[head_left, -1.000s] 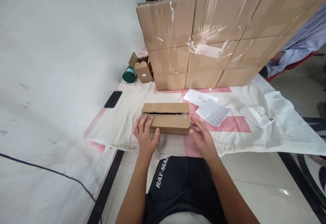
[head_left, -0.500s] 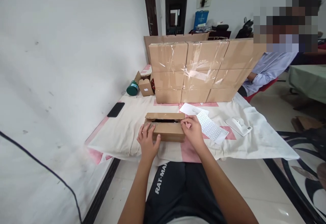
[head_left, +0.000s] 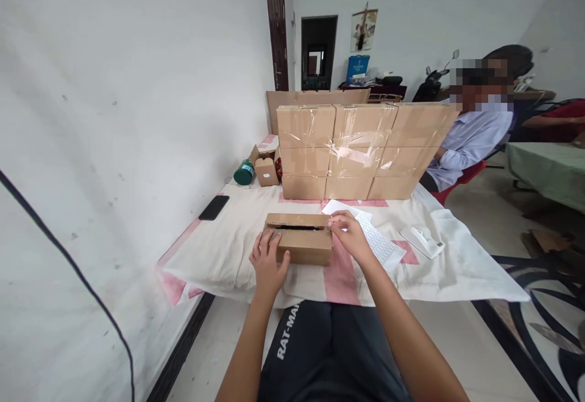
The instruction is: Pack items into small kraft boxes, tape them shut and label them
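Observation:
A small brown cardboard box (head_left: pixel 304 246) rests on the cloth before me, with a narrow dark gap between its top flaps. Across its left end lie the spread fingers of my left hand (head_left: pixel 269 263), thumb toward the front face. My right hand (head_left: pixel 350 234) has its thumb and forefinger pinched at the box's top right corner, by the end of the gap; whatever fine part they grip there is hidden. Just right of that hand, a white sheet with a keyboard-like grid (head_left: pixel 381 243) lies partly behind my wrist.
Taped brown cartons (head_left: pixel 354 152) stand stacked at the back. A black phone (head_left: pixel 214 208) and a green jar (head_left: pixel 244 172) beside a small open carton (head_left: pixel 266 172) are on the left. A white tape dispenser-like object (head_left: pixel 423 242) lies right. A person (head_left: pixel 475 134) sits beyond the cartons.
The camera view has tilted up, so the scene sits lower in the picture. The gap between the box flaps looks narrower. Both hands stay at the box.

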{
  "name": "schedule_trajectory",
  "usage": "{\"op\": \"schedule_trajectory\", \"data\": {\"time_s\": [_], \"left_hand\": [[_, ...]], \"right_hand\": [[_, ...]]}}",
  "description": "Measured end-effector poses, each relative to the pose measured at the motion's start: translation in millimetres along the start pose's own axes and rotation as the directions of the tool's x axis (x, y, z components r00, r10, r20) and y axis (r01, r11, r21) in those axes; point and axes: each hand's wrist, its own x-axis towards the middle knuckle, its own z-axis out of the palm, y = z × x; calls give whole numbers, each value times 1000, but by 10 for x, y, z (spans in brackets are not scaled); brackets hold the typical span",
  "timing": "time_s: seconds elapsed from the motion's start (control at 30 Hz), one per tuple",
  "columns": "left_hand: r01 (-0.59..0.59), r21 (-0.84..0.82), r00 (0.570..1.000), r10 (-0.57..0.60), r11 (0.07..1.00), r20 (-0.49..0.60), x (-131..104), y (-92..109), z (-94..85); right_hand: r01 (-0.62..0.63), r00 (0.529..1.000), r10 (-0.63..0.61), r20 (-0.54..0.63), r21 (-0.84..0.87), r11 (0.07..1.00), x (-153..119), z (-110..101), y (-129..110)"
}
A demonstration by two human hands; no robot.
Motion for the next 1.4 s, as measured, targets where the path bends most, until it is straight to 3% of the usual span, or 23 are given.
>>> {"op": "schedule_trajectory", "data": {"time_s": [0.2,0.3,0.43,0.6,0.93,1.17,1.27,1.4], "left_hand": [[-8,26,999,9,1000,-42,175,215,-200],[-118,9,991,118,993,61,384,365,-253],[-294,-62,918,300,954,258,592,533,-169],[-336,-92,867,346,937,358,600,601,-35],[-335,-75,864,338,939,373,569,577,3],[-343,-82,865,349,936,361,559,571,32],[-346,-82,868,352,935,350,552,560,43],[-349,-85,873,356,933,332,546,551,51]], "right_hand": [[-58,998,56,36,82,995,-7,-33,91],[-73,997,70,29,89,993,14,-49,102],[-70,997,67,37,86,994,59,-44,93],[-51,996,50,76,9,999,117,3,172],[-10,994,33,101,-216,976,147,52,292],[17,991,21,135,-271,963,188,63,444],[-18,988,52,144,-232,973,209,42,489],[-104,983,108,151,-33,994,231,41,500]]}}
